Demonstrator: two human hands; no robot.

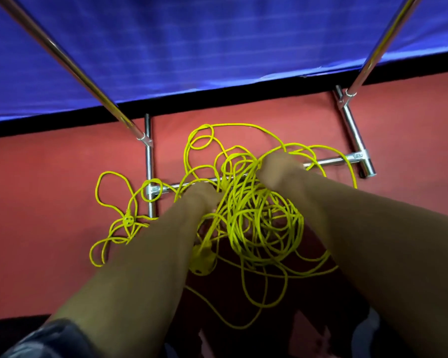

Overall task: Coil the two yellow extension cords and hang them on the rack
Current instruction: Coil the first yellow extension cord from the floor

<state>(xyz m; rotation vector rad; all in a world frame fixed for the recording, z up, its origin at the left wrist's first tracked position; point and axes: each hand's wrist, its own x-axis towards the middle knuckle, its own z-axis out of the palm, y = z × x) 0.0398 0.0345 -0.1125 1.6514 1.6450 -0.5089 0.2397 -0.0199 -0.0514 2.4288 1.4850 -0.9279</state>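
A tangled heap of yellow extension cord (pixel 259 228) lies on the red floor, draped over the rack's low crossbar (pixel 326 161). Loose loops spread to the left (pixel 114 202) and far side (pixel 202 135). A yellow socket end (pixel 202 259) hangs below my left forearm. My left hand (pixel 199 195) reaches into the tangle and grips a bundle of strands. My right hand (pixel 277 166) is closed round several strands at the top of the heap, holding them up. Fingers of both hands are mostly hidden by cord and blur.
The chrome rack's two uprights (pixel 70 65) (pixel 383 45) rise left and right, its feet (pixel 149 161) (pixel 354 135) on the red floor (pixel 36 189). A blue cloth (pixel 192 47) hangs behind the rack. Dark clothing shows at the bottom edge.
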